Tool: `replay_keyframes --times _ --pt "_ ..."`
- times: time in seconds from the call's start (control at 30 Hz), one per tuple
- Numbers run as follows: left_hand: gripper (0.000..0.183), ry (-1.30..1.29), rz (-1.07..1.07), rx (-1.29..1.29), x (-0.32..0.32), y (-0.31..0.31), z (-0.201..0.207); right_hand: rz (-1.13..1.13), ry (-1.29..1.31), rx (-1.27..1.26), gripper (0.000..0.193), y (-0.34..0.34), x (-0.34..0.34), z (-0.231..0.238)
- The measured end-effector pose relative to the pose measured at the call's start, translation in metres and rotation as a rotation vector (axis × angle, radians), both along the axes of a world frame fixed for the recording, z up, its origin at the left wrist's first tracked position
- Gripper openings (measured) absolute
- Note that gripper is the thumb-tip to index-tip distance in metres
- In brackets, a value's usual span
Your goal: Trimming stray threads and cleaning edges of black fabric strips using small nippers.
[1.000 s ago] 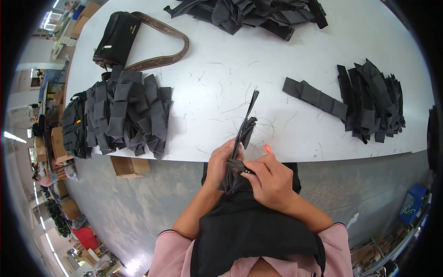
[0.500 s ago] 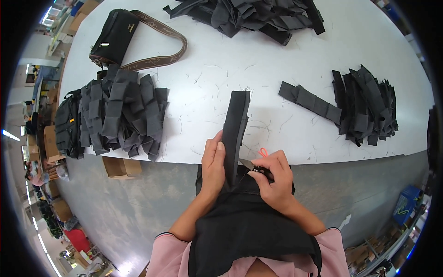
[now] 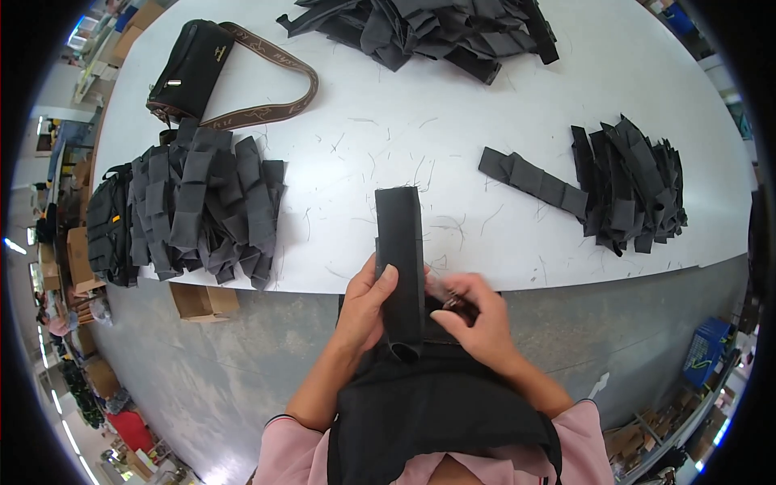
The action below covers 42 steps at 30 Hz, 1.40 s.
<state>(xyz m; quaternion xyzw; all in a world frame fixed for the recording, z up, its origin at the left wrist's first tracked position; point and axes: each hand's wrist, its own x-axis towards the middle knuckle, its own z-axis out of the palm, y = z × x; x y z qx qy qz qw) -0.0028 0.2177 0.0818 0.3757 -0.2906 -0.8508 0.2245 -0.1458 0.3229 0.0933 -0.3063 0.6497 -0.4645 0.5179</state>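
Upright in front of me at the table's near edge is a black fabric strip [image 3: 401,242], its lower end curled open over my lap. My left hand [image 3: 362,307] is closed on the strip's left side, thumb lying across its front. In my right hand [image 3: 483,323], just right of the strip, is a small pair of thread snips [image 3: 457,304]. Motion smears the snips and fingertips, so I cannot tell whether the blades touch the fabric. Short loose threads lie around the strip's far end on the white table [image 3: 339,202].
Piles of similar dark strips lie left [image 3: 206,202], right [image 3: 638,190] and at the far side [image 3: 428,36]. A single strip [image 3: 533,182] reaches out from the right pile. A black bag [image 3: 190,71] and backpack [image 3: 111,230] sit left; a cardboard box [image 3: 204,302] is on the floor.
My left hand has turned the strip to show a broader face and drawn it slightly toward me. The snips now blur beside its right edge.
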Motion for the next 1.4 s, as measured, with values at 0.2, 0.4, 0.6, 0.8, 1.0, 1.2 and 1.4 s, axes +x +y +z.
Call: replay_keyframes --times 0.2,0.4,0.6,0.8,1.0,1.2,1.4 --pt "0.040 0.006 -0.069 0.021 -0.002 0.002 0.005 -0.068 0.808 -0.376 0.029 -0.018 -0.019 -0.001" --pt "0.034 -0.018 -0.073 0.054 -0.006 0.003 0.011 -0.068 0.847 -0.360 0.025 -0.022 -0.019 -0.007" --pt "0.034 0.031 -0.113 0.069 0.003 -0.002 0.006 -0.033 0.764 -0.370 0.023 -0.021 -0.019 -0.006" --pt "0.033 0.016 -0.141 0.083 0.007 -0.003 0.003 -0.006 0.782 -0.351 0.021 -0.018 -0.018 -0.006" --pt "0.032 0.017 -0.156 0.123 0.005 -0.003 0.008 -0.089 0.381 -0.297 0.022 -0.013 -0.020 -0.008" --pt "0.034 -0.045 -0.173 0.110 0.005 -0.004 0.011 -0.085 0.475 -0.223 0.021 -0.014 -0.020 -0.008" --pt "0.038 -0.153 -0.240 0.045 0.000 -0.006 0.014 0.018 0.582 -0.334 0.023 -0.015 -0.024 -0.013"
